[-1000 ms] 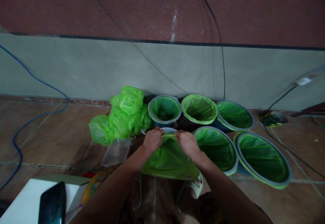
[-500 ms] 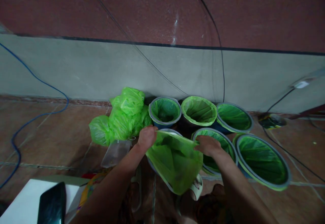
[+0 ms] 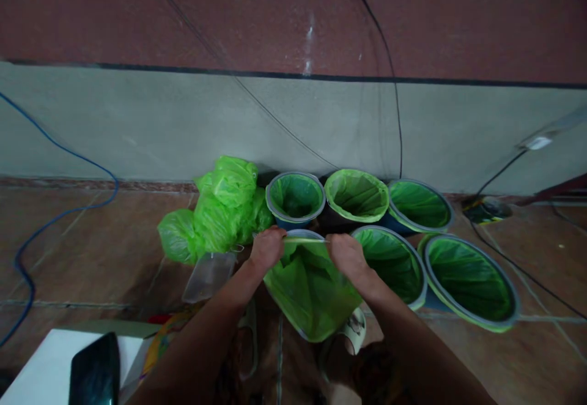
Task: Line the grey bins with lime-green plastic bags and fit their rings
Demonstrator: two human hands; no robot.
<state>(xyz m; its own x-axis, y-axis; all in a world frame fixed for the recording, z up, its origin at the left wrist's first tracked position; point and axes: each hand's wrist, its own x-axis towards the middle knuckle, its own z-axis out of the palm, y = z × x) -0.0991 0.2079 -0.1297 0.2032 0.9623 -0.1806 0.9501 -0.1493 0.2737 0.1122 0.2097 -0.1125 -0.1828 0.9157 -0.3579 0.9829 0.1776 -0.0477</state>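
Note:
A green bin liner hangs in and over a bin whose grey rim shows at the far side, nearest to me. My left hand is closed on the liner's edge at the left. At the right, my right hand grips the same edge, which is pulled straight between both hands. Just right of it stands a bin lined in green, partly covered by my right forearm. Most of the bin under the liner is hidden.
Several other green-lined bins, such as one at the right, stand by the wall. Knotted green bags are heaped at left beside a clear plastic container. A phone lies on a white box. A blue cable crosses the floor.
My right hand has moved left along the bin's far side, closer to my left hand. The liner's far edge is now stretched over the rim between them. The view has shifted slightly.

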